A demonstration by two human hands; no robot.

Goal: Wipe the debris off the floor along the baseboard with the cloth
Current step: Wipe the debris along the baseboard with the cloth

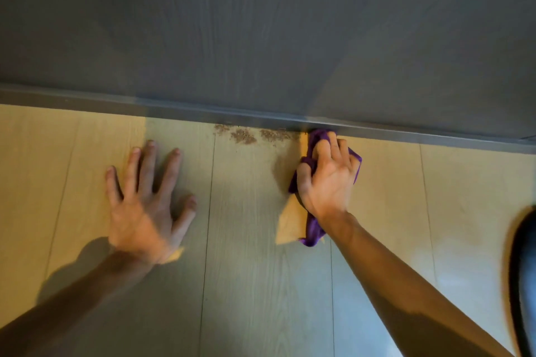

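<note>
Since the purple cloth (311, 229) is soft and bunches easily, the right hand (327, 180) keeps it clenched and flat on the floor (246, 269), touching the baseboard (174, 111). Crumbly debris (246, 135) sits just left of it, looks light enough to scatter. Left hand (145, 197) is splayed open, holding nothing.

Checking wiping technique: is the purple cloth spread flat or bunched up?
Bunched. The purple cloth is crumpled under the right hand, pressed on the floor against the baseboard.

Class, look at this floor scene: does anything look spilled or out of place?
Yes. Brown debris lies scattered on the floor against the baseboard, just left of the purple cloth.
</note>
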